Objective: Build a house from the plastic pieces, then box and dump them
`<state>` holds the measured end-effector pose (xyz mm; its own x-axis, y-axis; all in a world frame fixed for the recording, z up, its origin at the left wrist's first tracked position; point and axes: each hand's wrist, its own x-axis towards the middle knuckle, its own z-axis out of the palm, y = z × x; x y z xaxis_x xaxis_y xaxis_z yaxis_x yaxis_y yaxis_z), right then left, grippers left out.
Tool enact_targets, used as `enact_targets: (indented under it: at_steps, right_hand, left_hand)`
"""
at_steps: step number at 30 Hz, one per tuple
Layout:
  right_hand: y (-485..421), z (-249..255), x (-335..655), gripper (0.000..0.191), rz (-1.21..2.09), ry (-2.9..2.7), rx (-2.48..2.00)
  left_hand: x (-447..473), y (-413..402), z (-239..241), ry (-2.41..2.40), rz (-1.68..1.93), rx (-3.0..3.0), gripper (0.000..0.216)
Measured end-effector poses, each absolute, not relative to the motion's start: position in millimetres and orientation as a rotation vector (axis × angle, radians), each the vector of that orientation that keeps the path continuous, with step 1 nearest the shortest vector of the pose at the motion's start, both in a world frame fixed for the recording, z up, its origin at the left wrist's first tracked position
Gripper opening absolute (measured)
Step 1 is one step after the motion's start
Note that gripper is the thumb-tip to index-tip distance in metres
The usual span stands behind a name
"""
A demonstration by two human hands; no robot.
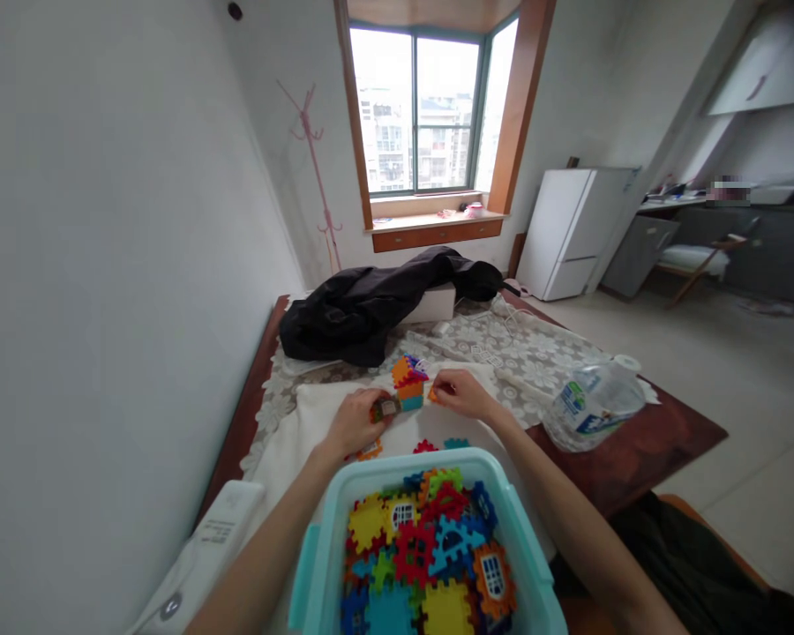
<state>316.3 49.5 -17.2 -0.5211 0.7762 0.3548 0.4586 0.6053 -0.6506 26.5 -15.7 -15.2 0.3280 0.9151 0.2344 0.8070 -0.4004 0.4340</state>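
A small house of interlocking plastic tiles (409, 391) stands on the white cloth, with an orange, red and purple top and a teal lower part. At its left side, my left hand (354, 422) is closed around a dark brownish building tile (386, 407) that looks to have a window. My right hand (464, 394), on the other side, pinches a small orange building tile (432, 395) close to the house. Nearer to me, an orange tile (370, 450), a red tile (425, 446) and a teal tile (456, 443) lie on the cloth.
A light teal tub (327, 520) full of colourful tiles is right in front of me. Behind the house lies a black garment or bag (363, 309). A large clear plastic bottle (592, 406) is at the right, and a white appliance (218, 538) at the left by the wall.
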Motion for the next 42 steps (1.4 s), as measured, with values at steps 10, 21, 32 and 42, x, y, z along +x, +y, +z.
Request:
enact_targets:
  at_steps: [10,21,32,42]
  right_hand:
    - [-78,86,339,0.025,0.551,-2.383,-0.681]
    - [-109,91,319,0.020,-0.009,-2.892,-0.706]
    - [-102,98,316,0.004,0.165,-2.889,-0.642]
    - [-16,62,332,0.040,1.254,-1.978,-0.568]
  left_hand:
    - [24,-16,-16,1.573,0.652,2.372,0.031]
    - [23,-18,-17,1.582,0.680,2.344,0.024]
    - [26,-20,-19,1.618,0.907,1.977,0.066]
    - [59,0,-39,1.234,1.165,1.709,0.127]
